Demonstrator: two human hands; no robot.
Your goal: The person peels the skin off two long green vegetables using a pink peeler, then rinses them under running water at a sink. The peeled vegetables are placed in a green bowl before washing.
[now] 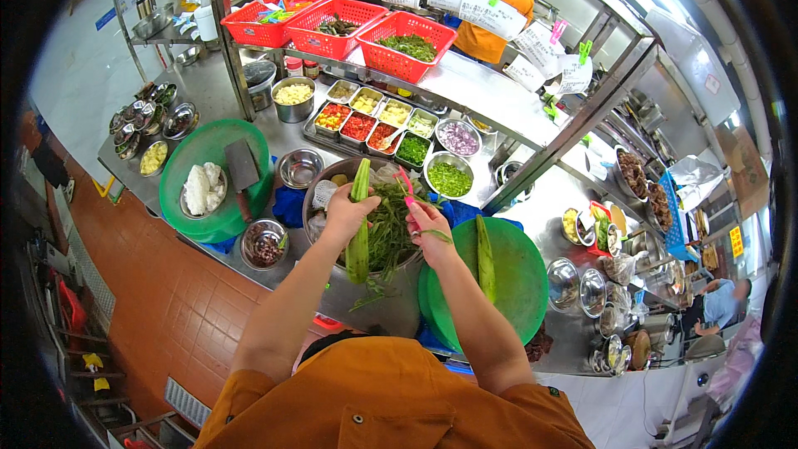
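My left hand (349, 214) grips a long green gourd (358, 255), whose skin looks partly peeled, held upright over a metal bowl. In my right hand (430, 224) is a pink-handled peeler (405, 187), just right of the gourd, with a green strip of peel at my fingers. Beneath both hands the wide metal bowl (307, 212) holds a heap of green peelings or leafy scraps (389, 231). Another pale green gourd (485, 259) lies on a round green cutting board (520, 274) to the right.
A cleaver (241, 165) and a bowl of white food (204, 190) rest on another green board (171, 193) at left. Small metal bowls (300, 168) stand nearby. Beyond are trays of chopped vegetables (358, 126), under a steel shelf (480, 100) with red baskets (405, 62). A co-worker (499, 6) stands behind it.
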